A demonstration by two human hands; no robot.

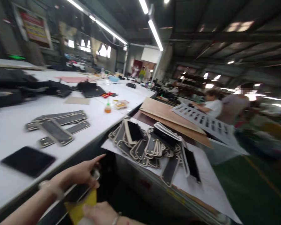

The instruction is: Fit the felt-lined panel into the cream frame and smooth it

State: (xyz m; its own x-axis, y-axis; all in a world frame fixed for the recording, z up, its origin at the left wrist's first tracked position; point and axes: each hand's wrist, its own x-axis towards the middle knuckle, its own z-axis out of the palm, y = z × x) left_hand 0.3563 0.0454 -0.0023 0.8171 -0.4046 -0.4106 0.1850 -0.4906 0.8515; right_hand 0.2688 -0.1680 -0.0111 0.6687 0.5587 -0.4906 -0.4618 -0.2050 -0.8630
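My left hand [81, 173] is at the bottom left by the edge of the long white table [11, 134], gripping a dark flat strap piece [78, 192] with the forefinger stretched out. My right hand [100, 214] is at the bottom edge, touching a yellow object [81, 207] that lies under the dark piece; its grip is partly hidden. A heap of black, pale-edged strap pieces [150, 145] lies on a white sheet [206, 184] to the right of my hands.
More strap pieces [58, 126] and a black pad [28, 161] lie on the white table, with a small orange glue bottle [107, 107] further back. Brown boards [168, 117] and a printed sheet [206, 123] rest behind the heap. Other people [213, 104] work at the right.
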